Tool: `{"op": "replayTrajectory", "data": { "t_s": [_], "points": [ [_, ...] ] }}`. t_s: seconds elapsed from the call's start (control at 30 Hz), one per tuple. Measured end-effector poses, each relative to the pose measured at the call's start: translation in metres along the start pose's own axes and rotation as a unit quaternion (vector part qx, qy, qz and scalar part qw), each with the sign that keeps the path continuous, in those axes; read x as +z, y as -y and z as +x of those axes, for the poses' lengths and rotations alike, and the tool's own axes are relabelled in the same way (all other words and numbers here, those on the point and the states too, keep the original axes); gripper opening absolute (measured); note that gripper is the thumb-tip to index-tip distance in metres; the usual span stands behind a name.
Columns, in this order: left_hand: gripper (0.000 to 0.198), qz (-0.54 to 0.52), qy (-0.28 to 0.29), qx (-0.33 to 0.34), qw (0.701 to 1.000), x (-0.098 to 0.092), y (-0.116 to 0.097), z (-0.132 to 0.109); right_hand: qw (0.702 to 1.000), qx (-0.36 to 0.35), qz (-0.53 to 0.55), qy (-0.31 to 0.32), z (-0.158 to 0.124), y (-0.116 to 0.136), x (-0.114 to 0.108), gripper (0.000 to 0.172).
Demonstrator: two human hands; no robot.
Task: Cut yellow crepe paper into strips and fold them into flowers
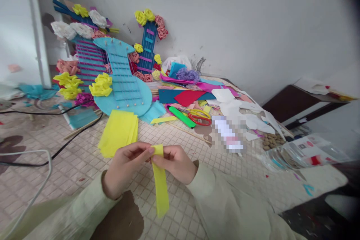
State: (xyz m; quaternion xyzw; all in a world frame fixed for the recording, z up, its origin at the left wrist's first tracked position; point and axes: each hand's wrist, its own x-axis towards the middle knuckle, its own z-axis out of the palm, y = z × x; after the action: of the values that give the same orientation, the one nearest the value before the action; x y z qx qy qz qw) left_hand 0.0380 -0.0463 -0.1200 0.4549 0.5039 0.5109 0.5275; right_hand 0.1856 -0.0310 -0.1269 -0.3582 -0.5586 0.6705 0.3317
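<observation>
Between my hands a folded strip of yellow crepe paper (161, 195) hangs down over the tiled tabletop. My left hand (128, 163) pinches its upper left edge between thumb and fingers. From the other side, my right hand (176, 163) grips the same strip, with the thumb lying across its front. Just beyond my left hand lies a stack of yellow crepe paper sheets (119, 131). Behind that stack, a light blue guitar-shaped craft piece (123, 78) leans against other decorated pieces.
Red-handled scissors (201, 117) and a green cutter (181, 116) lie past my right hand. Colored paper, purple yarn (188, 75) and white scraps (233, 107) are heaped along the wall. A clear plastic bottle (303, 153) lies at right; a black cable (75, 138) crosses the left.
</observation>
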Motion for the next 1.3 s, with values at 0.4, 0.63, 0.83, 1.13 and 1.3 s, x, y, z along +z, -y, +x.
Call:
{"op": "replayTrajectory", "data": {
  "t_s": [0.4,0.63,0.83,1.13,1.3],
  "points": [
    [0.009,0.025,0.027,-0.020,0.999,-0.002,-0.004,0.001,0.999,0.048,-0.019,0.009,-0.003,-0.002,0.000,0.012],
    [0.011,-0.066,-0.074,-0.016,0.995,-0.009,0.008,0.007,0.998,0.033,-0.047,-0.001,0.000,0.009,-0.012,0.014],
    [0.012,-0.137,-0.077,-0.016,0.987,-0.008,0.004,0.007,0.999,0.001,-0.027,-0.045,0.003,0.025,-0.033,0.020],
    [0.019,0.130,0.146,-0.024,0.980,-0.004,-0.008,0.000,0.994,0.057,-0.054,0.081,0.001,0.032,-0.057,0.026],
    [0.020,0.134,0.035,0.014,0.990,-0.004,-0.006,0.002,0.997,0.059,0.048,0.009,0.007,0.023,-0.043,0.044]
  ]
}}
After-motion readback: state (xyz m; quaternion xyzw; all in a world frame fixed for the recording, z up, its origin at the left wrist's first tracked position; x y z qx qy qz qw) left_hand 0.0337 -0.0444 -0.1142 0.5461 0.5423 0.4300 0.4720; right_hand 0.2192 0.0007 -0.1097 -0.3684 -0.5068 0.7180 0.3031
